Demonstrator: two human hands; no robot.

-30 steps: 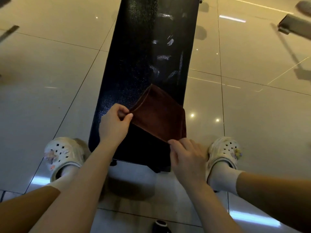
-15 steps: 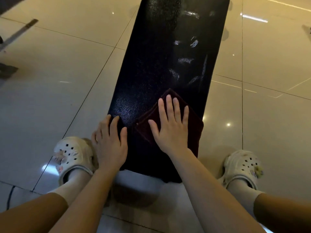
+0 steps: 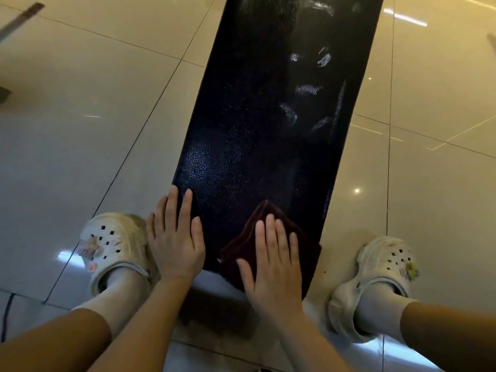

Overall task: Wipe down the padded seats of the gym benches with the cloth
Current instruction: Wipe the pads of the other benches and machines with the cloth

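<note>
A long black padded bench seat [image 3: 263, 116] runs away from me, its near end between my feet. A folded dark brown cloth [image 3: 247, 237] lies on the near right part of the seat. My right hand [image 3: 273, 264] presses flat on the cloth with straight fingers. My left hand [image 3: 174, 240] rests flat on the seat's near left corner, fingers straight, partly over the edge.
Glossy beige floor tiles [image 3: 94, 116] surround the bench. My feet in white clogs stand on either side: the left shoe [image 3: 112, 248] and the right shoe [image 3: 381, 272]. A dark cable [image 3: 6, 312] lies at the lower left.
Both hands let go of the cloth's corners and flattened. My right hand then slid the cloth back toward the seat's near end. My left hand stayed on the near left corner.
</note>
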